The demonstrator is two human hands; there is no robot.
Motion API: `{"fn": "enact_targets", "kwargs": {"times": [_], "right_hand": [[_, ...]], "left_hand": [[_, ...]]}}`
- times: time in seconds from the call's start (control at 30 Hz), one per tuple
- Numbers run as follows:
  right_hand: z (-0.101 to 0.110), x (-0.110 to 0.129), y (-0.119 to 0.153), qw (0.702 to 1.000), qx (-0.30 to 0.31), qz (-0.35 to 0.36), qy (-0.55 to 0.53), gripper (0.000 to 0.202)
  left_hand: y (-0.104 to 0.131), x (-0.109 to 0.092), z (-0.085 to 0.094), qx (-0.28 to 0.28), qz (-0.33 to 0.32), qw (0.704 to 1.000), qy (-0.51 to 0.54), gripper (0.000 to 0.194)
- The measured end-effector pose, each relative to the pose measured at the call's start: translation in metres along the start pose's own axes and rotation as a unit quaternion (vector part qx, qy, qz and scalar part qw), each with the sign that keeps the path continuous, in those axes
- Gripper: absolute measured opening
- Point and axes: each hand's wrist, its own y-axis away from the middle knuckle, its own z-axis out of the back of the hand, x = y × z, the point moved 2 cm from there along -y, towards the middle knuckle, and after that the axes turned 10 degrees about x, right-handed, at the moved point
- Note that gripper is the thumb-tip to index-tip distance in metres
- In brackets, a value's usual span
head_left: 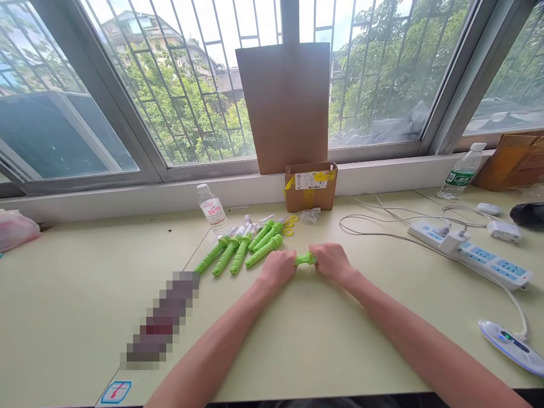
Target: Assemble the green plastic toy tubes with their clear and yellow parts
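Observation:
Both of my hands grip one green plastic handle point(305, 259) above the table. My left hand point(279, 267) is closed round its left end, and my right hand point(332, 262) is closed round its right end. Only a short green stretch with a raised collar shows between them. Left of my hands, several similar green ribbed handles point(241, 255) lie side by side on the table, some with clear or white tips. Small yellow rings point(288, 232) and a clear plastic piece point(309, 215) lie beyond my hands.
A water bottle point(212, 211) stands behind the handles. At the back is a small cardboard box point(311, 190), with a large brown board point(289, 107) upright behind it. A power strip point(471, 255) with cables lies right. A pixelated patch covers something left.

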Motion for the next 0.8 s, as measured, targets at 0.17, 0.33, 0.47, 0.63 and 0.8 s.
{"fn": "enact_targets", "kwargs": {"times": [0.17,0.33,0.47,0.63,0.8], "right_hand": [[-0.006,-0.002,-0.004,0.992,-0.112,0.031,0.039,0.018],[-0.003,-0.002,-0.001,0.947,-0.291,0.105,0.09,0.02],[0.002,-0.004,0.005,0.929,-0.329,0.138,0.095,0.017],[0.003,-0.004,0.002,0.969,-0.215,0.098,0.076,0.02],[0.0,0.0,0.0,0.995,-0.08,0.047,0.03,0.019]], "left_hand": [[0.004,0.005,0.005,-0.001,-0.023,0.997,0.076,0.01],[0.02,0.008,0.018,0.219,-0.088,0.885,0.402,0.018],[0.026,0.0,0.017,0.277,-0.067,0.862,0.419,0.024],[0.013,-0.004,0.007,0.104,0.005,0.961,0.255,0.014],[0.007,-0.006,0.004,0.045,0.027,0.996,0.074,0.021]]}}
